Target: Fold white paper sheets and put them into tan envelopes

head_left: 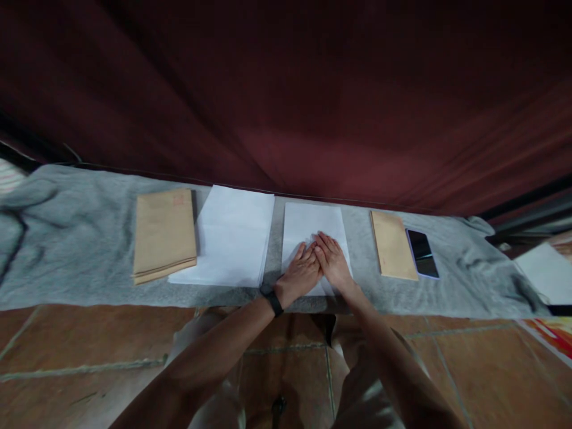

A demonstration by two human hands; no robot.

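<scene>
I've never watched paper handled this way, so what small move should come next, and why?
Perhaps slide the left hand and right hand apart across the sheet: both rest on it, fingers meeting, and its upper part lies uncovered beyond them.

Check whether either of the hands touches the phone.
No, the left hand and right hand both lie on the white paper, apart from the phone.

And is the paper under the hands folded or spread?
Spread, where visible: the white paper lies flat to both far corners. Its covered middle: cannot tell.
</scene>
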